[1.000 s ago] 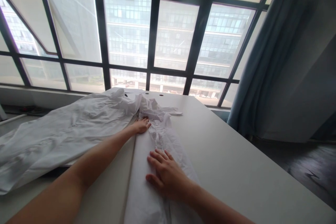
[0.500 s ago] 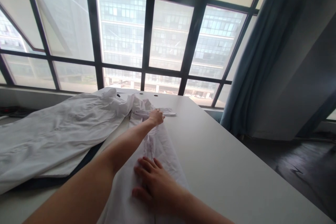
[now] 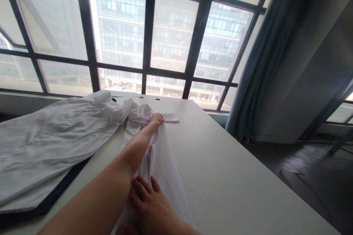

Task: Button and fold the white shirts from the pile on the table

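Window wall (image 3: 148,25) first, biggest: black-framed grid of panes across the back, pale panels in some of the top openings. Glassy building (image 3: 121,25) outside, washed out by glare; any lettering on it too small to read. White table (image 3: 220,161) next, running from the near edge of view back toward the window, bare top on the right side. Blue-grey curtain (image 3: 256,66) hangs right of the window, beyond the table. Dark floor (image 3: 298,169) at right, shiny patch on it.

White cloth pile (image 3: 55,132) on the left part of the table, rumpled, spread wide. White garment (image 3: 165,169) lies lengthwise mid-table, right of the pile, gathered and creased at its far end, smoother along its right side; near end partly behind the arms. Navy material (image 3: 66,183) shows as a strip along the pile's lower edge, under it.

Right hand (image 3: 153,205): palm down on the near part of the garment, fingers a bit spread, not gripping. Left hand (image 3: 157,118): reached out to the garment's far end, fingers curled at its right edge; can't tell if they're closed on fabric. Left forearm crosses over the garment.

Small stuff: narrow white strip (image 3: 171,119) sticks out on the table just right of the left hand. Two dark round spots, left one (image 3: 141,97) and right one (image 3: 157,99), near the table's far edge.
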A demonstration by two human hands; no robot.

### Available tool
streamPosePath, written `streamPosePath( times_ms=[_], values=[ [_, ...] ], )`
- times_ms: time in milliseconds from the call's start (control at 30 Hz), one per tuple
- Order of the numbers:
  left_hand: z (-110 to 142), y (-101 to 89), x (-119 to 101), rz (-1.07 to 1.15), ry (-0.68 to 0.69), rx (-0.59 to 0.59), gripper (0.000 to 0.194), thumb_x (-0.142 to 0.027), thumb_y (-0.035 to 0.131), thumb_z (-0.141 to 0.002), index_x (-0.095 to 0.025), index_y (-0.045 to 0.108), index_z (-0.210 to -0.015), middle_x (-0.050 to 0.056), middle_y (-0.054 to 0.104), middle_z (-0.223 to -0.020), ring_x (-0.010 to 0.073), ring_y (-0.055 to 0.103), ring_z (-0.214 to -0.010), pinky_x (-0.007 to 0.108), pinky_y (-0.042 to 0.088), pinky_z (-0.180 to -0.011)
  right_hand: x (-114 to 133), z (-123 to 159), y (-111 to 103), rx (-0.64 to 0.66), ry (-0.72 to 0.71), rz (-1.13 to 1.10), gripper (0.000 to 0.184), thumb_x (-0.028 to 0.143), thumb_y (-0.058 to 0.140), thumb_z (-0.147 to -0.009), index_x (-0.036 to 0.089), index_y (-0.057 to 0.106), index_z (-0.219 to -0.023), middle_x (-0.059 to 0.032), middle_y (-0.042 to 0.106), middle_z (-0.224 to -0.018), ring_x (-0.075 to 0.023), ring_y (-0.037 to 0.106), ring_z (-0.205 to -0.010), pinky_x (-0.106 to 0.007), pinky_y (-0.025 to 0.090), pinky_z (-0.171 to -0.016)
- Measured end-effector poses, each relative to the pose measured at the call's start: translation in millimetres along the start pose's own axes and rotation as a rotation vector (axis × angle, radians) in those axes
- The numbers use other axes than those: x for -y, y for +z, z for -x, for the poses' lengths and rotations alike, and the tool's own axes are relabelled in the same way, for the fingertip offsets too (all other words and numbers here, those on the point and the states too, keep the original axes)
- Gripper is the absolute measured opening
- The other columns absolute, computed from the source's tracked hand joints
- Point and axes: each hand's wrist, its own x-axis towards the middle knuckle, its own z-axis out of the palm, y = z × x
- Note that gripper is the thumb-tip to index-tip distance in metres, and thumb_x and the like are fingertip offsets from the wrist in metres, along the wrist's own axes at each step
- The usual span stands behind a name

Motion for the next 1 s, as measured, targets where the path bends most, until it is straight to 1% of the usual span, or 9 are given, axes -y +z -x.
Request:
streamPosePath(
  times_ms=[100, 233, 300, 400, 500, 600, 733, 900, 1000],
  values=[
    [12.1, -1.0, 3.9, -0.001, 0.040, -0.065, 0.035, -0.043, 0.055, -0.090, -0.018, 0.074, -0.105, 0.014, 0.067, -0.120, 0.0296, 0.061, -0.111, 0.040, 0.046, -0.094, 4.8, 1.1, -4.9, -0.002, -0.002, 0.003, 0.066, 0.055, 0.053, -0.093, 0.022, 0.039, -0.147, -0.0154, 0.041, -0.152, -0.0317, 0.029, -0.144, -0.061, 0.017, -0.117],
    [32.3, -13.6, -1.4, -0.013, 0.155, -0.115, 0.043, -0.043, 0.041, -0.099, -0.017, 0.069, -0.118, 0.015, 0.062, -0.129, 0.0305, 0.053, -0.122, 0.043, 0.040, -0.101, 11.5, 4.6, -10.8, -0.009, 0.017, 0.028, 0.061, 0.057, 0.051, -0.093, 0.020, 0.047, -0.142, -0.0148, 0.046, -0.148, -0.0313, 0.031, -0.143, -0.059, 0.020, -0.117],
    [47.1, -20.2, -4.8, -0.018, 0.239, -0.073, 0.045, -0.047, 0.039, -0.099, -0.017, 0.071, -0.114, 0.013, 0.066, -0.125, 0.0293, 0.055, -0.119, 0.040, 0.040, -0.100, 14.1, 6.6, -12.4, -0.017, 0.018, 0.046, 0.061, 0.057, 0.051, -0.094, 0.020, 0.047, -0.142, -0.0148, 0.045, -0.149, -0.0319, 0.032, -0.143, -0.059, 0.021, -0.117],
    [80.6, -20.7, -3.8, -0.075, 0.395, 0.083, 0.053, -0.056, 0.039, -0.097, -0.017, 0.071, -0.115, 0.014, 0.065, -0.127, 0.0303, 0.056, -0.121, 0.040, 0.040, -0.102, 16.5, 8.6, -13.3, -0.010, 0.033, 0.061, 0.060, 0.055, 0.050, -0.095, 0.019, 0.045, -0.143, -0.0158, 0.040, -0.152, -0.0327, 0.030, -0.143, -0.059, 0.021, -0.116],
    [120.7, -8.7, 6.4, -0.160, 0.486, 0.192, 0.063, -0.061, 0.035, -0.097, -0.015, 0.060, -0.132, 0.019, 0.052, -0.143, 0.0331, 0.045, -0.135, 0.046, 0.033, -0.110, 17.5, 8.5, -12.9, 0.000, 0.045, 0.065, 0.062, 0.054, 0.050, -0.095, 0.018, 0.044, -0.144, -0.0168, 0.038, -0.154, -0.0329, 0.029, -0.144, -0.059, 0.020, -0.116],
    [149.5, 6.5, 21.0, -0.179, 0.485, 0.196, 0.068, -0.060, 0.033, -0.097, -0.013, 0.046, -0.145, 0.020, 0.037, -0.154, 0.0344, 0.030, -0.145, 0.052, 0.025, -0.114, 17.9, 6.4, -12.1, -0.011, 0.036, 0.059, 0.061, 0.053, 0.052, -0.094, 0.016, 0.046, -0.142, -0.0176, 0.042, -0.151, -0.0321, 0.030, -0.144, -0.059, 0.021, -0.116],
    [155.1, 15.1, 39.1, -0.127, 0.499, 0.193, 0.067, -0.056, 0.028, -0.100, -0.014, 0.034, -0.152, 0.017, 0.026, -0.160, 0.0301, 0.021, -0.149, 0.051, 0.020, -0.117, 14.4, 2.1, -13.6, -0.046, 0.017, 0.015, 0.055, 0.048, 0.053, -0.095, 0.017, 0.049, -0.140, -0.0150, 0.046, -0.148, -0.0284, 0.034, -0.142, -0.053, 0.023, -0.118],
    [144.6, 8.3, 49.0, -0.095, 0.522, 0.175, 0.063, -0.051, 0.031, -0.101, -0.015, 0.035, -0.152, 0.014, 0.030, -0.159, 0.0257, 0.025, -0.148, 0.043, 0.021, -0.119, -9.5, 0.1, -25.9, -0.180, 0.073, 0.037, 0.046, 0.041, 0.050, -0.097, 0.018, 0.055, -0.136, -0.0128, 0.050, -0.147, -0.0256, 0.042, -0.138, -0.047, 0.029, -0.118],
    [151.6, -1.5, 47.7, -0.075, 0.499, 0.050, 0.053, -0.041, 0.029, -0.102, -0.016, 0.041, -0.148, 0.012, 0.036, -0.156, 0.0223, 0.030, -0.146, 0.042, 0.020, -0.120, -32.3, 3.1, -36.8, -0.264, 0.141, 0.092, 0.041, 0.035, 0.047, -0.098, 0.016, 0.058, -0.133, -0.0138, 0.052, -0.144, -0.0260, 0.044, -0.136, -0.047, 0.032, -0.116]
  ],
)
